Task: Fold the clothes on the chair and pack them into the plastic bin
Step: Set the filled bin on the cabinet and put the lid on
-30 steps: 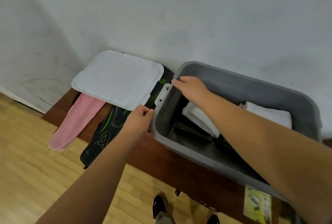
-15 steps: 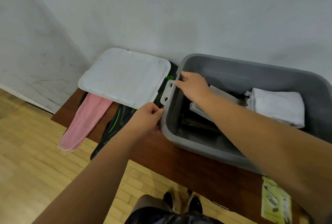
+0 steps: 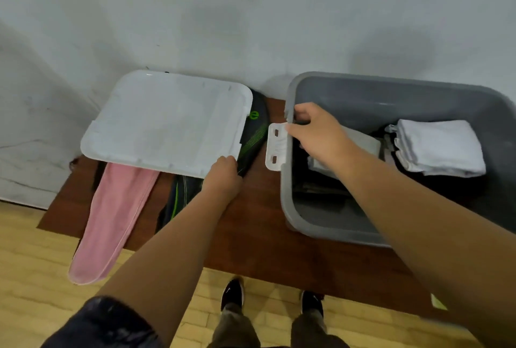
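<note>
1. Sitting at the right of a dark red-brown wooden surface (image 3: 265, 236), the grey plastic bin (image 3: 363, 96) is uncovered, with smooth matte walls and rounded corners.
2. Inside it, a folded white cloth (image 3: 438, 146) lies toward the right. A paler folded piece (image 3: 365, 142) lies partly under the right forearm, and dark folded things (image 3: 321, 188) lie lower, toward the left end.
3. The right hand (image 3: 315, 135) grips the bin's left rim with its fingers curled over the edge, just beside a white plastic latch (image 3: 276, 149) on the outside of that rim.
4. The left hand (image 3: 223, 177) is at the near right corner of the white lid (image 3: 167, 121), knuckles up and fingers bent out of sight. Whether it holds the lid or the cloth beneath cannot be told. The two hands are apart, with bare wood between them.
5. The lid is flat and rectangular with rounded corners. It lies left of the bin on a black garment with green stripes (image 3: 251, 138) and a long, soft pink cloth (image 3: 111, 222) that hangs over the front edge.
6. Below are a pale plank floor (image 3: 28, 264) and two dark shoes (image 3: 233, 294); behind is a plain white wall (image 3: 251, 12).
</note>
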Action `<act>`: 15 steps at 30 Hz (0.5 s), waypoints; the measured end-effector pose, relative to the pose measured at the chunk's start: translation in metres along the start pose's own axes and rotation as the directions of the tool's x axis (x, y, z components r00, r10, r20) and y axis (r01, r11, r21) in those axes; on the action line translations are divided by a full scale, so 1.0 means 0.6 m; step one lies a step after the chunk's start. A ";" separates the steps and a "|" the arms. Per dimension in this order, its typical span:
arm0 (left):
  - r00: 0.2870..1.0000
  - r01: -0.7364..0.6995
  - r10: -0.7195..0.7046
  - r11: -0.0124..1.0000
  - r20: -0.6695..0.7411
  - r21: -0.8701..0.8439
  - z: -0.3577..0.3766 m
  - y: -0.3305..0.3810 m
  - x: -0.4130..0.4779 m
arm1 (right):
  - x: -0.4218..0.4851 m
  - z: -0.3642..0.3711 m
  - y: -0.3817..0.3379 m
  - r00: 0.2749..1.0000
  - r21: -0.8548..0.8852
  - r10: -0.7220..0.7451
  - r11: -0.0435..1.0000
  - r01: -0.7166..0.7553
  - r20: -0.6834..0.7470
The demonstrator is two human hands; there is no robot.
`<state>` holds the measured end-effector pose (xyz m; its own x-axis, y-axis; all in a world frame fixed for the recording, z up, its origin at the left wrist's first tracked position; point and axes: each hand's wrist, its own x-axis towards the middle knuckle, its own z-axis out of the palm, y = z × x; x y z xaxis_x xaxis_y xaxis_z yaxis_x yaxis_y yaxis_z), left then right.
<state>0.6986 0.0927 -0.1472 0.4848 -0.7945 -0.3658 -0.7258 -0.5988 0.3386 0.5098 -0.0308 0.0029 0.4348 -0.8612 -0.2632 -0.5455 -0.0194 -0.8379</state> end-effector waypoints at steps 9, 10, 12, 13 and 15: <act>0.991 -0.067 0.093 0.968 -0.097 0.242 0.037 -0.014 0.027 | -0.026 0.009 -0.003 0.998 0.042 0.048 0.998 -0.047 -0.041; 0.991 -0.074 0.101 0.958 -0.084 0.278 0.034 -0.018 0.032 | -0.028 0.011 -0.005 0.998 0.035 0.043 0.999 -0.041 -0.048; 0.991 -0.098 0.122 0.939 -0.054 0.331 0.029 -0.024 0.035 | -0.030 0.014 -0.005 0.998 0.027 0.028 0.999 -0.027 -0.059; 0.989 -0.108 0.137 0.931 -0.061 0.350 0.025 -0.026 0.033 | -0.032 0.015 -0.005 0.998 0.031 0.023 0.999 -0.021 -0.062; 0.974 -0.120 0.184 0.915 -0.132 0.385 0.010 -0.023 0.021 | -0.034 0.015 -0.003 0.998 0.030 0.011 1.000 -0.009 -0.063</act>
<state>0.7116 0.0916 -0.1617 0.4034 -0.8973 -0.1793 -0.9103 -0.4134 0.0205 0.5084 -0.0083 0.0056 0.3826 -0.8917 -0.2419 -0.5282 0.0037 -0.8491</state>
